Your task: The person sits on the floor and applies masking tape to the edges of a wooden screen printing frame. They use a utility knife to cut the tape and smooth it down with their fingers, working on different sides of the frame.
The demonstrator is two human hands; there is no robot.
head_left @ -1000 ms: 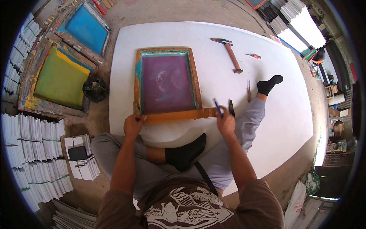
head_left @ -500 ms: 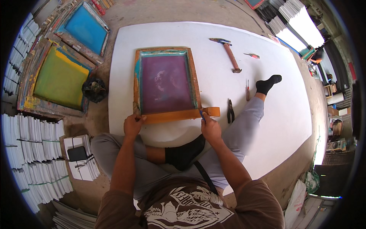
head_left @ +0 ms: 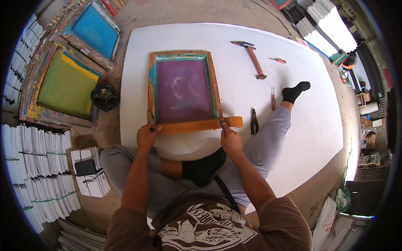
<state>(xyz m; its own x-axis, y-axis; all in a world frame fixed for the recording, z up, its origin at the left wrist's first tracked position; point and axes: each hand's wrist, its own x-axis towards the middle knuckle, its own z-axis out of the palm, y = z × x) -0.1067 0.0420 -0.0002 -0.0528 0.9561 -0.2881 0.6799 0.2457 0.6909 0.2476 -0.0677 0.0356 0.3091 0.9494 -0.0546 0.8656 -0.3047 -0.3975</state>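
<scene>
A tan strip [head_left: 188, 126], likely light, bendy and best held by its ends, lies along the near edge of a purple screen [head_left: 184, 92], left hand [head_left: 146, 136] pinching its left end, right hand [head_left: 231, 141] gripping a blue pen [head_left: 222, 124].

Left hand [head_left: 147, 136] grips left end of orange-brown strip [head_left: 189, 126] along near edge of purple-meshed frame [head_left: 215, 85]. Right hand [head_left: 231, 139] holds blue pen [head_left: 222, 124] at strip. Pliers [head_left: 254, 118] lie on white sheet [head_left: 312, 125].
</scene>
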